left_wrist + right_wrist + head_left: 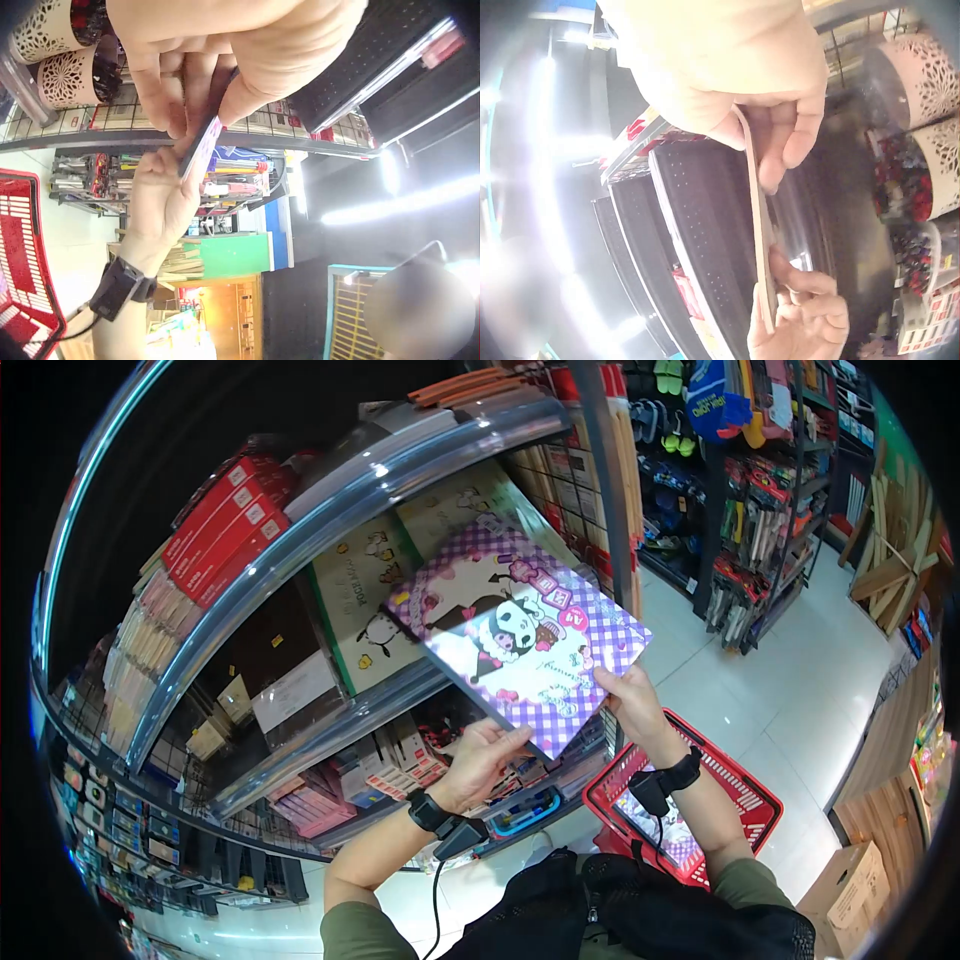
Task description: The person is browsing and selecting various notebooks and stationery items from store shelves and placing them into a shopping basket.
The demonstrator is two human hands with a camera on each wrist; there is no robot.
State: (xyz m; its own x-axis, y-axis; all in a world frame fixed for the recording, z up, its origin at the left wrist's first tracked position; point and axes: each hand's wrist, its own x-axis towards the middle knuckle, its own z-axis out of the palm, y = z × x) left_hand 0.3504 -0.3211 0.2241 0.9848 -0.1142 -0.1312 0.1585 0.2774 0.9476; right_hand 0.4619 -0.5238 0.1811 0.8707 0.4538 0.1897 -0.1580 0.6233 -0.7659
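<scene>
Head view: the left hand (482, 762) and right hand (638, 710) pinch the purple-checked panel (525, 635) by its near edges, in front of the shelf (440, 455). If either grip loosened, the panel could swing down; tilting could knock its far corner. Pale tiled floor (800, 630) and a red basket (735, 765) lie below. Left wrist: thumb and fingers clamp the edge; a patterned pot (69, 79) is near. Right wrist: the grip squeezes the panel, seen edge-on, under bright lights.
</scene>
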